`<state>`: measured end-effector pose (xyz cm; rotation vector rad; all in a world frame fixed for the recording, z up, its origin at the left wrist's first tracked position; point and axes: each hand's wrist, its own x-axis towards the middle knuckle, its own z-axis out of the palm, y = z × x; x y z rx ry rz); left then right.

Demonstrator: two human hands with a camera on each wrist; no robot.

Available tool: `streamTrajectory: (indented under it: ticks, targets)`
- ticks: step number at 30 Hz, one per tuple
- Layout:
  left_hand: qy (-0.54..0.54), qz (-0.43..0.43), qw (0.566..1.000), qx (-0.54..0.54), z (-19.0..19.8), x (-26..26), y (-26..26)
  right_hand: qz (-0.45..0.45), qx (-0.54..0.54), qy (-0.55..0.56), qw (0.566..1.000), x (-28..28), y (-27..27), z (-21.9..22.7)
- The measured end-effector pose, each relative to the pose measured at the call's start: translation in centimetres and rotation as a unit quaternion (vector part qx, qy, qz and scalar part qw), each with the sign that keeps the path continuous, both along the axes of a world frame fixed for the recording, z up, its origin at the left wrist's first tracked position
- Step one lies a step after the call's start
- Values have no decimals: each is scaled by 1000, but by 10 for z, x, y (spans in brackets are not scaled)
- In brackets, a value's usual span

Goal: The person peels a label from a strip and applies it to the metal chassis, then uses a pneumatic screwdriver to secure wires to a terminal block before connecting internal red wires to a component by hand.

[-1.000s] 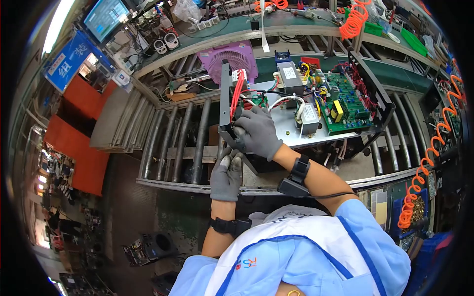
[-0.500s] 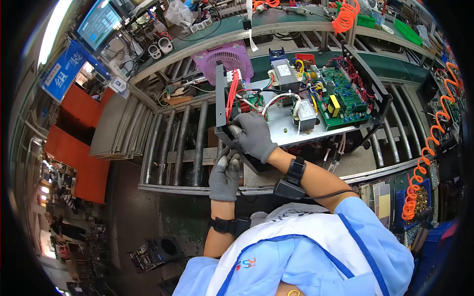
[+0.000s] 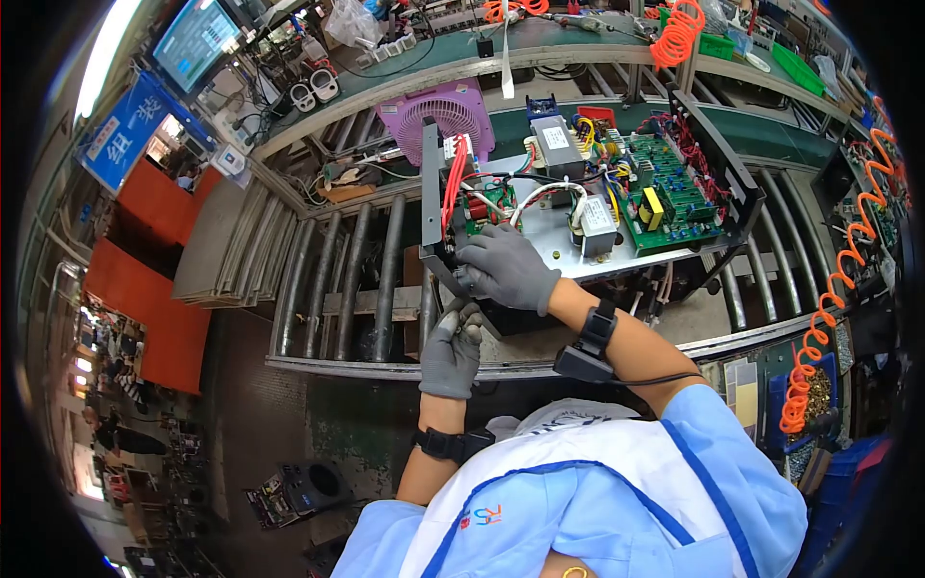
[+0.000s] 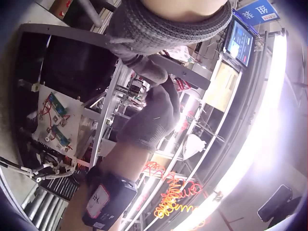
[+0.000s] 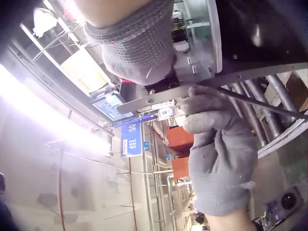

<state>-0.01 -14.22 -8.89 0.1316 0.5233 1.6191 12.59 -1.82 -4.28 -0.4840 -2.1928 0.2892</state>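
A metal chassis [image 3: 617, 260] lies across the roller line, with a black side panel [image 3: 431, 217] standing at its left end. My gloved right hand [image 3: 509, 270] grips the near end of this panel from inside, its fingers bent at the black metal. Below the same corner is my gloved left hand [image 3: 451, 358], fingers curled and tips close together. In the right wrist view the left fingertips [image 5: 195, 122] meet the panel's edge; I cannot tell what is between them. Red wires [image 3: 455, 183] and a small green board [image 3: 487, 210] sit behind the right hand.
Transformers [image 3: 556, 144], a large green circuit board [image 3: 674, 193] and a black far-side panel [image 3: 708, 144] fill the chassis. A purple fan [image 3: 438, 120] stands behind it. Bare rollers [image 3: 356, 275] run to the left. An orange coiled hose [image 3: 829, 318] hangs at the right.
My right hand has shifted slightly down and away from the small green board, uncovering more of it. My left hand has moved slightly right. The head view has shifted a little.
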Motion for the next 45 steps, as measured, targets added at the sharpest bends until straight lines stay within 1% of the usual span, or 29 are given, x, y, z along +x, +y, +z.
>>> streamTrajectory:
  ticks: [2,3,5,6,8,11,12,14,15,16,17,18,20,22,24,25,27,29,31,33,34,36,37,39,40,42,43,44,45]
  targets:
    - [-1,-2,1000,-8,1,1,-1,-30,-4,-5,1000,2,-1,3]
    - [0,-8,1000,-9,2,1,-1,-30,-4,-4,1000,0,-3,8]
    - [2,-13,1000,-11,4,4,0,-60,-2,104,993,-3,-11,16]
    - [-3,-19,1000,-14,6,5,0,-61,-4,105,993,-2,-12,15]
    - [-8,-26,1000,-15,7,7,-1,-76,75,-26,994,1,-12,16]
    - [19,-28,999,-18,13,9,1,-75,83,-30,993,6,-16,7]
    - [38,-12,998,-41,20,13,1,-72,83,-34,993,10,-16,11]
    - [56,8,996,-76,21,15,-6,-78,13,4,997,16,-23,20]
    - [66,-21,996,-47,21,13,-6,-54,-8,13,998,18,-25,24]
    - [77,-51,996,-17,23,13,-5,-54,-12,13,998,19,-28,26]
    - [85,-35,994,-51,26,17,-2,-12,-16,5,1000,22,-31,29]
    - [84,-37,994,-51,25,17,-1,29,-19,-3,999,24,-31,30]
    - [61,-79,995,20,21,17,0,28,7,-12,1000,25,-34,28]
    - [63,-79,995,11,19,18,5,43,51,-24,997,24,-34,25]
    - [3,-128,987,96,14,17,9,45,76,-31,996,25,-35,27]
    - [4,-129,987,97,18,18,9,49,100,-33,993,25,-35,27]
    - [68,-109,990,61,30,24,7,50,125,-34,990,26,-36,26]
    - [59,-115,989,66,35,26,7,8,147,-31,989,26,-38,22]
    - [50,-119,989,70,35,26,6,-1,160,-30,987,25,-41,19]
    - [86,-99,991,13,33,25,5,-9,169,-30,985,22,-39,14]
    - [87,-99,991,12,32,24,3,-8,168,-29,985,21,-39,13]
    - [124,-95,988,3,29,21,1,31,52,13,998,20,-39,12]
    - [124,-94,988,2,28,19,2,31,51,13,998,20,-39,13]
    - [121,-121,984,40,28,17,3,46,-22,26,998,19,-37,15]
    - [121,-120,985,40,30,18,3,48,-21,26,998,17,-35,16]
    - [98,-87,991,15,38,21,4,-16,-40,98,994,11,-25,20]
    - [98,-85,991,15,38,20,4,-56,-48,106,992,7,-18,22]
    - [114,-60,991,-27,38,20,5,-56,-48,107,992,3,-10,22]
    - [131,-36,988,-70,39,20,5,-85,-36,100,991,-1,-3,22]
